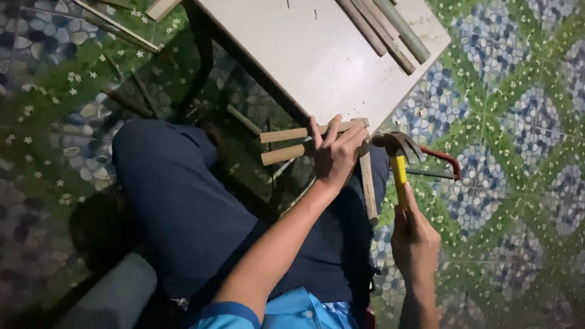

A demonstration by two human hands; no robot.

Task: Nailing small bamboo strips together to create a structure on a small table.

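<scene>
My left hand (336,152) presses down on a small frame of bamboo sticks (286,144), two lying crosswise and one upright stick (367,183) running toward me, at the near corner of a white table (317,61). My right hand (414,237) grips the yellow handle of a claw hammer (397,149). The hammer's metal head sits just right of the stick joint, close to my left fingers. My legs in dark blue trousers (183,207) lie under the work.
Several long bamboo poles (390,30) lie on the table's far right side. A red-framed saw (442,164) rests on the patterned green and blue floor beside the hammer. More sticks and scraps (122,30) lie on the floor at the upper left.
</scene>
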